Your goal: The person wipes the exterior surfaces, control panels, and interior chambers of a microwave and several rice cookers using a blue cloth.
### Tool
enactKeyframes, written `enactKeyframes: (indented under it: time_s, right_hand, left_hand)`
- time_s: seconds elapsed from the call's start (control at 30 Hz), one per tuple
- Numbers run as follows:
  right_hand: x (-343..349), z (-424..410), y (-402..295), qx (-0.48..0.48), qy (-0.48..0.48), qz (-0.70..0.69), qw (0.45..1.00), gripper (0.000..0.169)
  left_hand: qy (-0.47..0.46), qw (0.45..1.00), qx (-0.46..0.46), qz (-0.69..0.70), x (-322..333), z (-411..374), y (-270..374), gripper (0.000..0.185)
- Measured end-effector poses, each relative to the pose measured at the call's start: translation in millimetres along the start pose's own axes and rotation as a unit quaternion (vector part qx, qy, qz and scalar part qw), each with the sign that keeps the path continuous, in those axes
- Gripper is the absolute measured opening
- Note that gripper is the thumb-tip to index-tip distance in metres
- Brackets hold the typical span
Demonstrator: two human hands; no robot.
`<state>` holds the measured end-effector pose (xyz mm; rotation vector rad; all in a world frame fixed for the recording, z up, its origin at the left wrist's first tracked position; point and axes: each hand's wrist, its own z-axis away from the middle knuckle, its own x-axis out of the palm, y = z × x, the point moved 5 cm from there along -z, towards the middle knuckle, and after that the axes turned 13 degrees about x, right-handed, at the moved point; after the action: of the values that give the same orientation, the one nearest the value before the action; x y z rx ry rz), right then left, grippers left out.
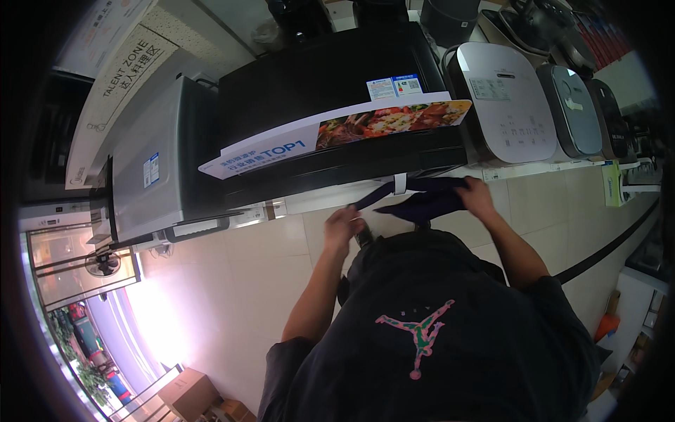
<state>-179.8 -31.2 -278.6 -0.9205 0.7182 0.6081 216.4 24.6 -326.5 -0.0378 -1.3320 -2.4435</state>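
A dark purple cloth point(428, 204) is stretched between my hands, low in front of the shelf edge. My left hand point(341, 228) pinches its narrow left end. On the other side my right hand point(478, 198) grips the bunched right end, and part of the cloth droops below. A small white strip point(400, 184) shows at the cloth's upper edge; what it belongs to is unclear. Just beyond stands a black microwave oven point(321, 74), with a printed advertising board point(279, 153) along its front top edge.
To the left is a silver-grey appliance point(147, 153). Several rice cookers, including a pale one point(506, 105) and a grey-green one point(572, 113), line the shelf at right. Tiled floor point(237, 285) lies below. Cardboard boxes point(190, 393) sit at lower left, and a fan point(103, 262) stands farther left.
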Motion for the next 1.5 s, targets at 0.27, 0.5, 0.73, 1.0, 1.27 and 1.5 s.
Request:
enactKeyframes:
  time_s: [0.27, 0.5, 0.73, 1.0, 1.27, 1.5]
  right_hand:
    - [-1, 26, 23, 0.008, -0.051, 0.012, 0.999, 0.034]
    - [40, 53, -91, -0.050, -0.116, 0.041, 0.991, 0.041]
    - [-53, 23, 50, 0.130, -0.041, -0.367, 0.920, 0.020]
    - [-102, 73, -19, 0.097, -0.065, -0.369, 0.922, 0.019]
    - [-161, 111, -79, -0.067, 0.014, -0.495, 0.866, 0.023]
    - [-223, 152, -63, -0.317, 0.039, -0.525, 0.789, 0.030]
  left_hand:
    - [0.096, 0.993, 0.027, 0.058, 10, -17, 21, 0.014]
    - [0.102, 0.989, 0.106, -0.035, -117, -34, 3, 0.017]
    - [-0.027, 0.998, 0.052, -0.038, 70, 23, 48, 0.019]
    - [-0.016, 0.984, 0.163, 0.063, 73, 74, 154, 0.014]
    - [-0.043, 0.991, 0.123, -0.016, 61, 79, 123, 0.020]
    - [-0.096, 0.989, 0.101, -0.050, 91, 98, 110, 0.020]
